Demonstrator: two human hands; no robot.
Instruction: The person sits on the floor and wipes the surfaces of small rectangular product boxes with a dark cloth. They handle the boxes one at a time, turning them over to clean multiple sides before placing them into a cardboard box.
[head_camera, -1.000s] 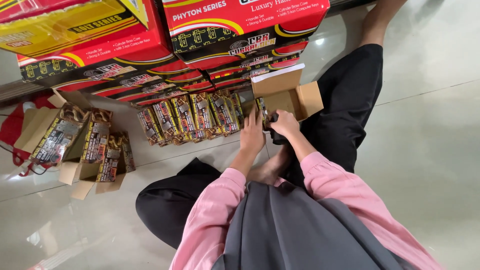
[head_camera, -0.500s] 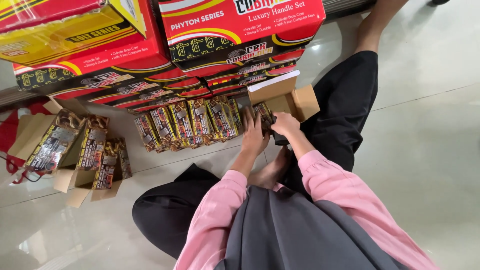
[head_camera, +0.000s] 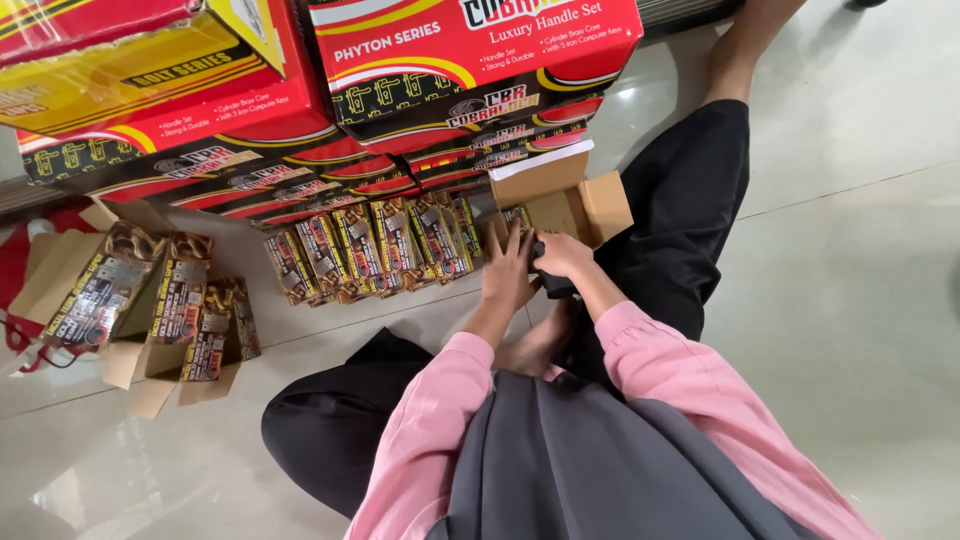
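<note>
Left hand has shifted onto the packets; right hand stays gripping a dark object.

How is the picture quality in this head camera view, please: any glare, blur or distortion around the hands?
In the head view: bright glare patches lie on the glossy floor tiles; the stacked red boxes lean outward toward the frame's edges, a wide-angle effect; the left hand and right hand by the open cardboard box look slightly soft; the dark item under the right hand is too shadowed to identify.
</note>
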